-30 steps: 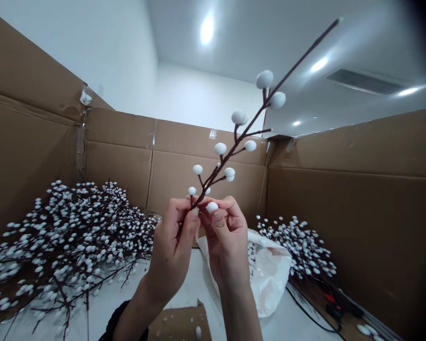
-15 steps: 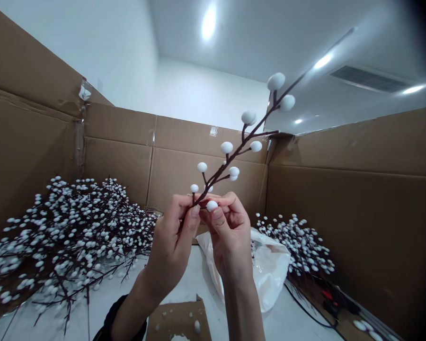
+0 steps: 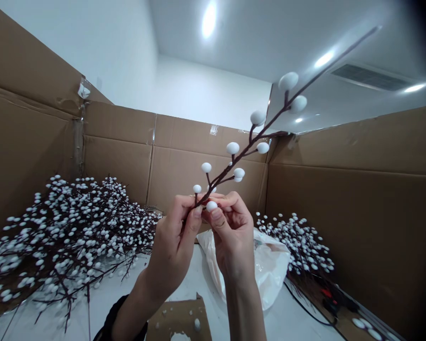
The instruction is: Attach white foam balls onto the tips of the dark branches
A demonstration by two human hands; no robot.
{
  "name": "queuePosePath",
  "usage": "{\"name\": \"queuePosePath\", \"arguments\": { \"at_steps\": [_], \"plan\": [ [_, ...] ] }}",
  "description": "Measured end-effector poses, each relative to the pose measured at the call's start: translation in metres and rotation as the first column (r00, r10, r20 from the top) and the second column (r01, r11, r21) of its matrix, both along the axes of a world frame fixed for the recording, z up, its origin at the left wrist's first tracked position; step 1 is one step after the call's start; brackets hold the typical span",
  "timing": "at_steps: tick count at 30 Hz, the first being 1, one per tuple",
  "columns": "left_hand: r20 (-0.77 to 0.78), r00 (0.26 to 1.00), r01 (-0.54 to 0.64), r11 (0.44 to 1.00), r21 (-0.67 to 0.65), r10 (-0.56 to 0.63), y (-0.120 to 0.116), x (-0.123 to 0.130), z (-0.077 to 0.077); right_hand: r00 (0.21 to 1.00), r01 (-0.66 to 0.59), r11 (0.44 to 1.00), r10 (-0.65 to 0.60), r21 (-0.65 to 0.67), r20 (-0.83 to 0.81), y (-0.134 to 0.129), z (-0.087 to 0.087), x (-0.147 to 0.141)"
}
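An artificial berry branch (image 3: 246,150), dark brown with white berries on short side twigs, slants up to the right in front of me. My left hand (image 3: 173,237) pinches its lower part between thumb and fingers. Close beside it, my right hand (image 3: 234,237) has thumb and fingers closed on a white berry (image 3: 211,206) near the same end of the branch. Whether that berry is fully seated on a twig is hidden by the fingers. One side twig near the middle of the branch bears no visible berry.
Piles of similar branches lie at left (image 3: 81,227) and right (image 3: 301,244). Behind my right hand rests a white plastic bag (image 3: 271,270). A cardboard piece (image 3: 177,315) with white spots lies on the white table (image 3: 117,303). A black cable (image 3: 305,308) runs at right. Cardboard walls (image 3: 206,161) surround everything.
The branch has tilted lower and its far tip has swung to the right. Both hands keep their pinch, with the right hand shifted very slightly to the right.
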State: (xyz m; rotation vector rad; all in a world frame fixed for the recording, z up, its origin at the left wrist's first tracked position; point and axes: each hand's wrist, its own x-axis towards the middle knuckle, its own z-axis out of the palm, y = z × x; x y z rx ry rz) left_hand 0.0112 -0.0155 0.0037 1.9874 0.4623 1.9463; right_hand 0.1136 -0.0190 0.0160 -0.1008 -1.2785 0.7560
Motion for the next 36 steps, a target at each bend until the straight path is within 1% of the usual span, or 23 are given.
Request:
{"name": "queuePosePath", "arguments": {
  "at_steps": [12, 24, 28, 31, 33, 34, 36],
  "plan": [
    [0.032, 0.999, -0.014, 0.999, -0.043, 0.016, 0.001, 0.003, -0.001, 1.0, 0.024, 1.0, -0.024, 0.01, 0.007, 0.003, 0.001, -0.001],
    [0.043, 0.996, -0.074, 0.997, 0.004, 0.073, 0.001, 0.003, 0.001, 0.999, 0.03, 0.999, -0.03, -0.013, 0.011, 0.006, -0.001, -0.005],
    [0.057, 0.996, -0.066, 0.998, -0.022, 0.067, 0.002, 0.004, -0.001, 0.999, 0.035, 0.999, -0.035, -0.012, 0.004, 0.008, -0.001, -0.006],
    [0.096, 0.993, -0.058, 0.996, -0.066, 0.064, 0.005, 0.005, 0.001, 0.999, 0.053, 0.999, -0.053, -0.005, 0.001, 0.009, 0.001, -0.004],
    [0.115, 0.993, -0.017, 0.993, -0.113, 0.03, 0.01, 0.005, 0.003, 0.997, 0.077, 0.997, -0.077, -0.019, 0.02, 0.011, 0.003, -0.002],
    [0.117, 0.993, 0.026, 0.99, -0.141, -0.009, 0.014, 0.005, 0.004, 0.995, 0.099, 0.995, -0.098, -0.032, 0.031, 0.012, 0.004, -0.001],
    [0.125, 0.984, 0.149, 0.967, -0.206, -0.125, 0.023, 0.004, 0.005, 0.989, 0.145, 0.987, -0.142, -0.063, 0.043, 0.015, 0.005, 0.0]
  ]
}}
